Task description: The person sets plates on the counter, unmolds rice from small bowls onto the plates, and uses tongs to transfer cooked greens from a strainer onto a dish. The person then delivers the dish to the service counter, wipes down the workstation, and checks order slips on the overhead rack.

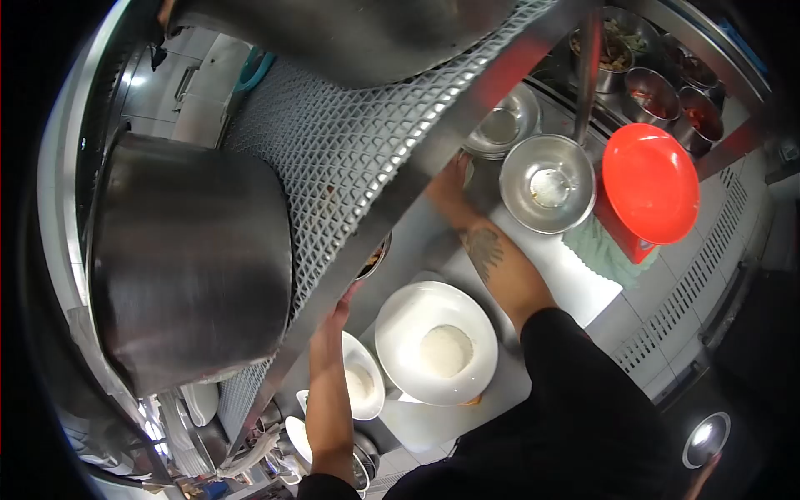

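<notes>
My left hand reaches under the metal shelf, beside a metal container with food in it; the shelf edge hides most of its fingers. My right hand is close to the stacked metal bowls, next to a small pale item. Its fingertips are partly covered by the shelf, so its grip is unclear. Between my arms stands a wide white bowl with a mound of white rice. A second white bowl with rice sits beside my left forearm.
A mesh shelf crosses overhead, carrying a large metal pot. To the right are a steel bowl, a red plate and a green cloth. Metal containers of ingredients stand at the upper right.
</notes>
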Available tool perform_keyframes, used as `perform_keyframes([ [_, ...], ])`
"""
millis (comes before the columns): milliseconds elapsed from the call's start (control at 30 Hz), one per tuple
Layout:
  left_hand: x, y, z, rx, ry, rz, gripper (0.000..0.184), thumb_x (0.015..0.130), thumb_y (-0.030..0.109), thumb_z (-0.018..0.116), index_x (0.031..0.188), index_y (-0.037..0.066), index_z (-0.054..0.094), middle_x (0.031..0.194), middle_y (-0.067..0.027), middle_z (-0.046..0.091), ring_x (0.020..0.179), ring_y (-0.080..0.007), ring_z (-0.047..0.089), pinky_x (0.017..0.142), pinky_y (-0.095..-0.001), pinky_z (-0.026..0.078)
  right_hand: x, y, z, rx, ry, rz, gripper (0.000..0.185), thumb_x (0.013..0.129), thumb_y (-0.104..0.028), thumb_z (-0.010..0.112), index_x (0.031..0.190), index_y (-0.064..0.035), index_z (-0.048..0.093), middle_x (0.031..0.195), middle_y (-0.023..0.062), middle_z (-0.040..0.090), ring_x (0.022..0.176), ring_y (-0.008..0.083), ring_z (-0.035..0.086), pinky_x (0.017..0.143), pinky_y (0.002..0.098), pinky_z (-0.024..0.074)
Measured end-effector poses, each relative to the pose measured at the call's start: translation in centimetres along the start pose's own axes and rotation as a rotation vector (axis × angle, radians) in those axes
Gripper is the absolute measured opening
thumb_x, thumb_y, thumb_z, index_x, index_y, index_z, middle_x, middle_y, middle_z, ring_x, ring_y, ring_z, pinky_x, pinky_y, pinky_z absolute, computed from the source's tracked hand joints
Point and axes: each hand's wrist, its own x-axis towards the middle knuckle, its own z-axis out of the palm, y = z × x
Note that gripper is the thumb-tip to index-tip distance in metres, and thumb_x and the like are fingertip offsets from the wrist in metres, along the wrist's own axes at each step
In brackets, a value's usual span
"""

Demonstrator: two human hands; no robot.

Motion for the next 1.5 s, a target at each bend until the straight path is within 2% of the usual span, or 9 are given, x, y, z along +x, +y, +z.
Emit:
perform_keyframes([
  [200,-2.8,3.8,-2.8,0.076,-0.017,-0.007,0.019,0.087,0.003,0.051,0.104,-0.005,0.054,0.101,-0.0142,0.064,0.081,-0.021,0.068,0.065,-0.0266,0.063,5.1,-3.1,2.9,0.047,-0.017,-0.182,0.028,0.078,-0.017,0.056,0.104,-0.0072,0.061,0.115,0.0131,0.052,0.109,0.0318,0.049,0.091,0.0469,0.0393],
  [433,-4.7,6.9,-0.1,0.1,-0.045,-0.031,0.028,0.09,0.004,0.051,0.117,-0.004,0.051,0.105,-0.0134,0.065,0.083,-0.0214,0.069,0.065,-0.0268,0.063,4.3,-6.8,4.0,0.293,-0.347,-0.811,0.017,0.072,-0.017,0.06,0.079,-0.0182,0.075,0.087,0.005,0.071,0.087,0.0239,0.066,0.075,0.0401,0.0534],
  [633,-1.7,5.2,0.0,0.208,0.059,0.258,0.035,0.092,0.005,0.05,0.125,-0.005,0.047,0.121,-0.0175,0.058,0.107,-0.0271,0.061,0.083,-0.0389,0.061,0.7,-2.6,3.1,0.633,-0.455,-0.907,0.017,0.063,-0.015,0.06,0.073,-0.0175,0.074,0.076,0.0059,0.07,0.074,0.0271,0.066,0.067,0.0405,0.0508],
  [833,10.1,1.1,-4.3,-0.176,-0.269,-0.034,0.035,0.091,0.003,0.051,0.124,-0.009,0.044,0.123,-0.0198,0.052,0.11,-0.0341,0.058,0.091,-0.0497,0.056,-4.0,3.6,1.6,0.55,-0.467,-1.033,0.016,0.059,-0.012,0.059,0.068,-0.0138,0.072,0.069,0.0088,0.067,0.067,0.0306,0.064,0.062,0.042,0.0487],
  [1233,13.5,-3.9,8.8,-0.249,-0.154,-0.113,0.038,0.09,0.0,0.052,0.127,-0.006,0.042,0.122,-0.0183,0.049,0.113,-0.0411,0.051,0.097,-0.0437,0.053,-21.4,19.6,-12.3,0.381,-0.551,-0.789,0.019,0.063,-0.001,0.057,0.063,-0.0179,0.065,0.087,-0.001,0.068,0.107,0.0215,0.058,0.098,0.0496,0.0355],
  [1333,12.8,-5.3,8.4,0.133,-0.383,0.213,0.042,0.091,0.01,0.059,0.127,-0.004,0.045,0.115,-0.0212,0.057,0.103,-0.0363,0.06,0.092,-0.0381,0.055,-25.9,22.5,-16.9,0.322,-0.708,-0.622,0.02,0.064,0.0,0.058,0.062,-0.018,0.064,0.088,-0.002,0.069,0.11,0.0215,0.058,0.1,0.0502,0.0336],
  [1367,12.2,-5.7,7.7,0.437,-0.422,0.472,0.044,0.091,0.014,0.062,0.128,-0.003,0.045,0.113,-0.0217,0.059,0.099,-0.0354,0.062,0.09,-0.0365,0.055,-26.9,23.3,-18.9,0.263,-0.749,-0.589,0.017,0.064,0.0,0.059,0.063,-0.0165,0.065,0.084,0.0002,0.068,0.103,0.0224,0.06,0.096,0.0471,0.0381],
  [1433,7.7,-3.1,8.4,-0.021,-0.115,-0.153,0.044,0.092,0.021,0.061,0.127,-0.001,0.046,0.112,-0.019,0.06,0.1,-0.033,0.063,0.086,-0.0395,0.056,-28.1,24.6,-22.1,0.155,-0.844,-0.442,0.013,0.063,-0.002,0.06,0.063,-0.0136,0.067,0.076,0.0051,0.067,0.088,0.0248,0.065,0.083,0.0409,0.0459],
  [1500,5.8,-5.6,3.8,-0.092,-0.393,0.153,0.036,0.094,0.022,0.056,0.121,0.001,0.048,0.107,-0.0156,0.062,0.096,-0.0297,0.065,0.082,-0.0413,0.057,-28.4,26.3,-24.5,0.096,-0.912,-0.275,0.011,0.062,-0.004,0.061,0.065,-0.0113,0.068,0.069,0.0099,0.066,0.073,0.0276,0.065,0.068,0.0365,0.0492],
])
